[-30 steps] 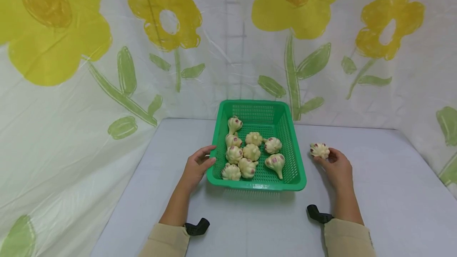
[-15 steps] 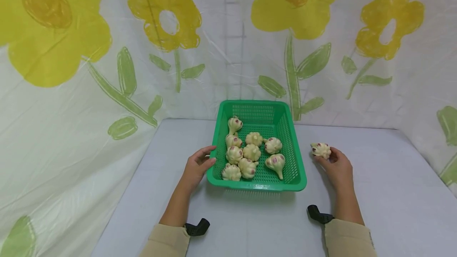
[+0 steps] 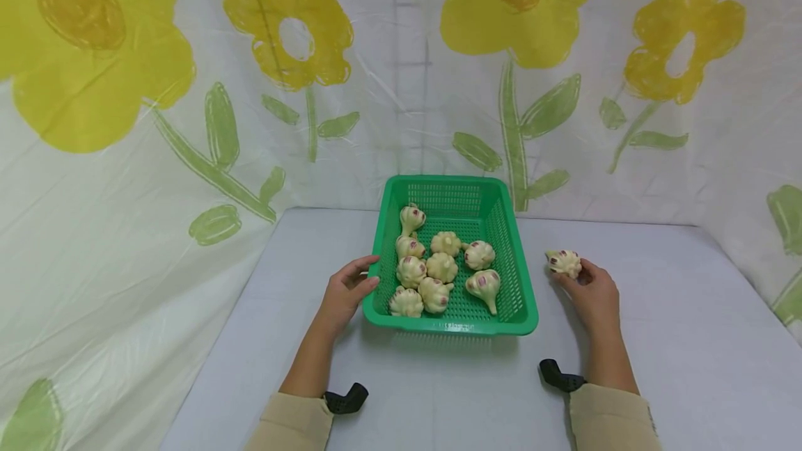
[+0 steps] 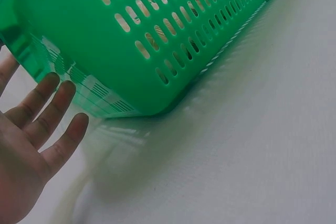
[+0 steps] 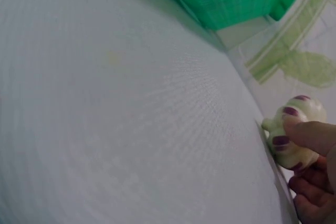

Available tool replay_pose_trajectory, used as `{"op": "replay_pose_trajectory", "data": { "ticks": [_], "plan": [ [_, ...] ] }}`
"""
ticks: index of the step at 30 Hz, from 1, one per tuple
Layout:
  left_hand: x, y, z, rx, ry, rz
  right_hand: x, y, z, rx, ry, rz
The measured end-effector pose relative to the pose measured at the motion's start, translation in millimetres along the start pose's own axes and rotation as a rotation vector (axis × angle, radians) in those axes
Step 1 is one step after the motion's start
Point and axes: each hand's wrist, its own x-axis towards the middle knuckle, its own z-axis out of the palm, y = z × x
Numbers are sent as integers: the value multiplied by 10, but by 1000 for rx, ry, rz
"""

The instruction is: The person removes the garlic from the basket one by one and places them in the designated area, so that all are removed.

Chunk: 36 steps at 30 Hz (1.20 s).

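At three o'clock of the basket, the right hand pinches a bulb, ideally lightly, while the left hand, fingers outstretched at nine, should just steady the basket.

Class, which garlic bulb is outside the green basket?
The garlic bulb pinched in the right hand, right of the green basket; the other visible bulbs all lie inside it.

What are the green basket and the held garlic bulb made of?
The green basket looks like moulded plastic, slightly shiny: its walls carry even rows of slots. The garlic bulb looks smooth, cream with crisp purple patches: perhaps painted foam or plastic, though it could be real.
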Motion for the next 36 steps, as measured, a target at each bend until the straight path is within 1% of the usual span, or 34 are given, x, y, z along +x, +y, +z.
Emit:
{"op": "replay_pose_trajectory", "data": {
  "ticks": [7,16,24,36],
  "plan": [
    [1,-8,-1,3,4,2,6,-11,14,-17,10,15],
    [3,-13,-2,18,10,5,25,-1,19,-14,19,-8],
    [3,-21,-4,25,6,0,18,9,36,-11,4,34],
    [5,-17,-2,16,8,-6,15,-10,42,-12,-8,32]
  ]
}}
